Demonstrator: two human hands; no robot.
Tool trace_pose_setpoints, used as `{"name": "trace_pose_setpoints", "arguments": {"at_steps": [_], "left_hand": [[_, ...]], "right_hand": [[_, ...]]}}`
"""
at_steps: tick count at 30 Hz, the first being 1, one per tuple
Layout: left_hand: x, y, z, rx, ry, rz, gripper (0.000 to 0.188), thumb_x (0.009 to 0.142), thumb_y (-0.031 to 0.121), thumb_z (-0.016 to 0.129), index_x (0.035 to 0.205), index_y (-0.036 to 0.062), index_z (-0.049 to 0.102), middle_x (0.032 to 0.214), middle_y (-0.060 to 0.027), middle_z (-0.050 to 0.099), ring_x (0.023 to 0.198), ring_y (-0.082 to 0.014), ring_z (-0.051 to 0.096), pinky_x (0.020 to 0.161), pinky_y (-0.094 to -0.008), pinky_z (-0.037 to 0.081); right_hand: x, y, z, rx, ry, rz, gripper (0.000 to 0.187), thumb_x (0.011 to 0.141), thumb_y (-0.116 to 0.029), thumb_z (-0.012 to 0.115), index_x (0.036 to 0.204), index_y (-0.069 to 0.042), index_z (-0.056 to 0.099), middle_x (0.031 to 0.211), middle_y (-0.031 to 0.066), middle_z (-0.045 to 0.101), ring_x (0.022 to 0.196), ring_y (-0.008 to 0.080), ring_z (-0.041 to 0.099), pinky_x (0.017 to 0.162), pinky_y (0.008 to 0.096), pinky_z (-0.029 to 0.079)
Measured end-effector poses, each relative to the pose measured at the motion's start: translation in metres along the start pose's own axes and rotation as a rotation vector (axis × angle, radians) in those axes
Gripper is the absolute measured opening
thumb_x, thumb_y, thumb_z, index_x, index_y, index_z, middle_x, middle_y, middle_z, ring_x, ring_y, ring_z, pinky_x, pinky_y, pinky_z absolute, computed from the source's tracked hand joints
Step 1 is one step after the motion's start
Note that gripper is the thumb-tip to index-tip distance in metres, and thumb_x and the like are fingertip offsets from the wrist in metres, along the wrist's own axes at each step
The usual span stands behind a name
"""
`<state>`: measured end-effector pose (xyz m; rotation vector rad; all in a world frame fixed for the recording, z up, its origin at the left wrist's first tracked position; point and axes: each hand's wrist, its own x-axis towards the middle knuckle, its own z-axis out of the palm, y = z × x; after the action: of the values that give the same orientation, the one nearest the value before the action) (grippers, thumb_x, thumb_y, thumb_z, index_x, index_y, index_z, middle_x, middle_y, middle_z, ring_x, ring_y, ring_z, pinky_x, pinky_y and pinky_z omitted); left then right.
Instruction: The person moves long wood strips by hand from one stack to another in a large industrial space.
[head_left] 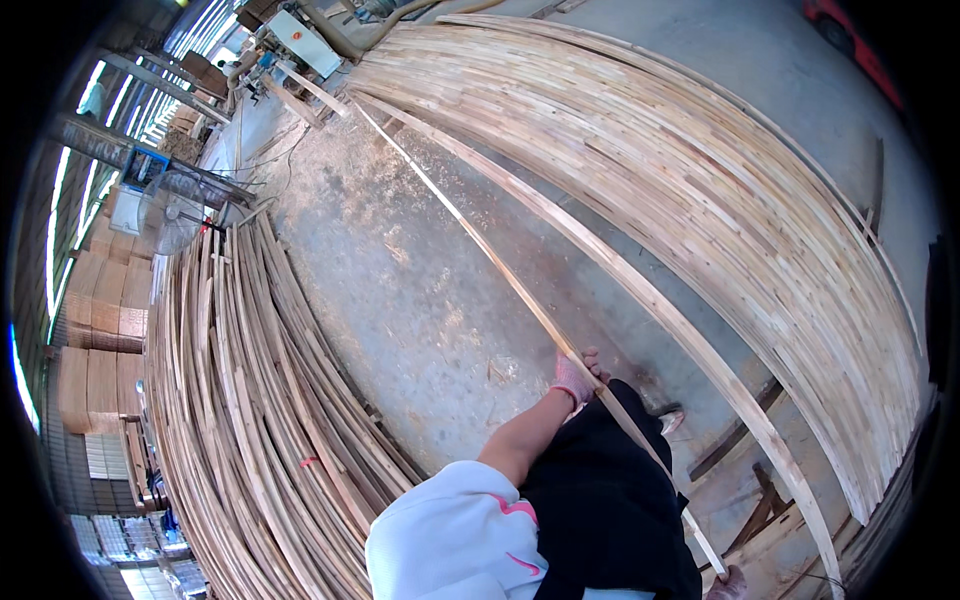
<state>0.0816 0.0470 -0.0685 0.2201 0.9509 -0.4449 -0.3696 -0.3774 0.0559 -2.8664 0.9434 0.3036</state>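
Note:
A long, thin wooden strip runs from beside my legs far forward toward the machine at the back. My left hand, in a pinkish glove, is closed around it just ahead of my dark trousers. Behind, at the lower rim, my right hand shows only in part, closed at the strip's near end. To the right of the strip, a wider pale board stretches nearly the same way, apart from it.
On the right lies a broad layer of pale strips side by side. A heap of long rough strips fills the left. Sawdust covers the concrete floor. Beyond stand a fan, a white machine cabinet and stacked wood bundles.

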Motion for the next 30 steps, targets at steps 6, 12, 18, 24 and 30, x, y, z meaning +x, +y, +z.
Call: {"name": "trace_pose_setpoints", "arguments": {"at_steps": [6, 12, 18, 24, 30], "left_hand": [[-0.03, -0.032, -0.003, -0.098, -0.438, -0.186, 0.041, 0.077, 0.052, 0.041, 0.067, 0.0132, 0.048, 0.049, 0.0014, 0.036, 0.046, -0.0163, 0.038, 0.059, -0.0324, 0.037], [-0.039, -0.058, -0.008, -0.123, -0.639, -0.147, 0.04, 0.08, 0.046, 0.041, 0.071, 0.0097, 0.055, 0.049, -0.0005, 0.036, 0.045, -0.0161, 0.038, 0.059, -0.0308, 0.037], [-0.059, -0.087, -0.011, -0.129, -0.638, -0.109, 0.042, 0.08, 0.049, 0.042, 0.072, 0.0094, 0.054, 0.048, -0.001, 0.036, 0.045, -0.0165, 0.039, 0.06, -0.0306, 0.038], [-0.071, -0.107, -0.019, -0.099, -0.488, -0.02, 0.031, 0.077, 0.04, 0.046, 0.076, 0.01, 0.055, 0.048, 0.0, 0.038, 0.045, -0.0156, 0.037, 0.061, -0.0307, 0.038], [-0.071, -0.121, -0.017, -0.044, -0.481, -0.006, 0.028, 0.081, 0.036, 0.044, 0.077, 0.0103, 0.055, 0.049, 0.0004, 0.038, 0.045, -0.016, 0.04, 0.062, -0.0322, 0.039]], "right_hand": [[-0.01, 0.04, 0.008, -0.36, 0.491, -0.125, 0.02, 0.075, -0.021, 0.065, 0.095, -0.018, 0.066, 0.082, 0.0014, 0.063, 0.067, 0.0238, 0.059, 0.06, 0.0387, 0.05], [0.006, 0.107, 0.053, -0.395, 0.683, -0.056, 0.023, 0.071, -0.017, 0.066, 0.094, -0.012, 0.065, 0.086, 0.0059, 0.063, 0.078, 0.0255, 0.06, 0.073, 0.0397, 0.047], [0.028, 0.085, 0.013, -0.103, 0.426, 0.03, 0.036, 0.066, -0.013, 0.067, 0.1, -0.001, 0.061, 0.1, 0.0134, 0.063, 0.097, 0.0305, 0.058, 0.098, 0.0425, 0.038], [0.038, 0.104, 0.031, -0.024, 0.391, 0.03, 0.035, 0.068, -0.009, 0.061, 0.102, -0.001, 0.061, 0.103, 0.0148, 0.063, 0.1, 0.0324, 0.056, 0.099, 0.0428, 0.037], [0.046, 0.113, 0.049, 0.164, 0.449, 0.089, 0.031, 0.069, -0.005, 0.06, 0.1, -0.001, 0.063, 0.102, 0.0154, 0.063, 0.101, 0.0344, 0.055, 0.096, 0.041, 0.04]]}}
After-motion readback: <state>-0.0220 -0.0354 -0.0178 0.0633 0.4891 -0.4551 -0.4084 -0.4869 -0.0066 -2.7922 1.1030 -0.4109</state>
